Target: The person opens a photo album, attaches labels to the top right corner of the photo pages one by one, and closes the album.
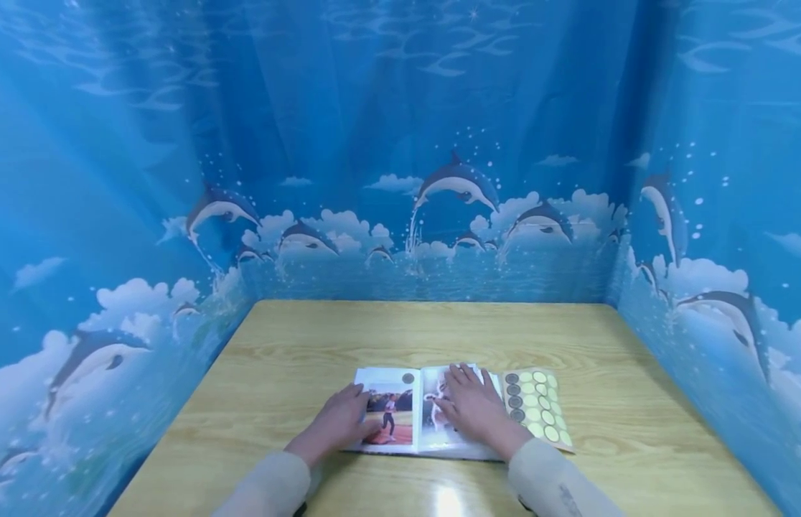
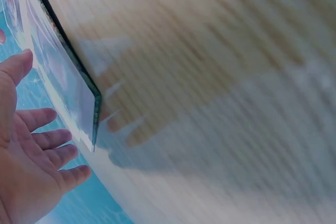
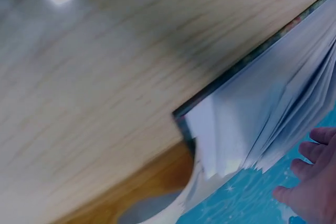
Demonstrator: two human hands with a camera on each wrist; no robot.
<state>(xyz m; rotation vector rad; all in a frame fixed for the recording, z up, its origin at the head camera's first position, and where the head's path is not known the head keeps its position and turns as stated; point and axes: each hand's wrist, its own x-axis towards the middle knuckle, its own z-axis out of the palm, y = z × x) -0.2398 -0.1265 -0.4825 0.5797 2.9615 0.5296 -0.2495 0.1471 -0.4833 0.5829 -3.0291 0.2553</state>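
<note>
An open photo album [image 1: 387, 375] lies on the table, a running person pictured on its left page and a round dark sticker [image 1: 408, 378] in that page's top corner. My left hand [image 1: 339, 420] rests at the left page's outer edge, its fingers loosely extended. Spread over the photo on the right page is my right hand [image 1: 474, 409], covering part of the picture. In the right wrist view, several album pages [image 3: 236, 124] stand slightly fanned near the right hand. Just right of the album lies a sheet of round stickers [image 1: 545, 409], pale yellow with a dark column; my right wrist is beside it.
The wooden table [image 1: 310, 337] extends around the album on all sides. Blue curtains [image 1: 349, 108] printed with dolphins and clouds hang along its back, left and right edges. A bright light reflection [image 1: 448, 499] shows on the near tabletop.
</note>
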